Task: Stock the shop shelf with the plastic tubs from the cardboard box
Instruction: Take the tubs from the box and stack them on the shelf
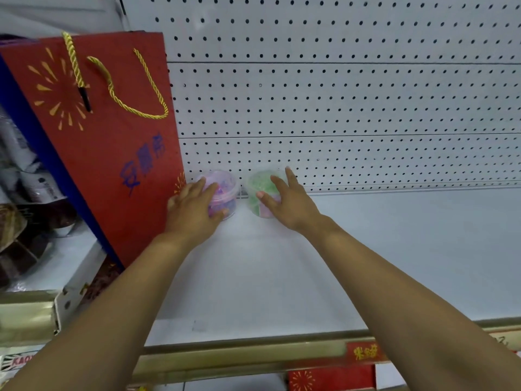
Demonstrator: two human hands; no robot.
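Left hand [194,210]: fingers curled round pink tub [227,184], just right of bag [107,142]. Right hand [284,204]: fingers spread, clasping green tub [260,180], one place further right of bag. Both tubs on shelf [366,249], near pegboard [338,108]. Judgement: seat bases flat, keep row snug to bag, release without nudging. Labels blurred; tub sides behind hands hidden; box out of view.

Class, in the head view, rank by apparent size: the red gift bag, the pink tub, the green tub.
Largest: red gift bag. Then pink tub and green tub, which look alike, partly hidden; unranked.
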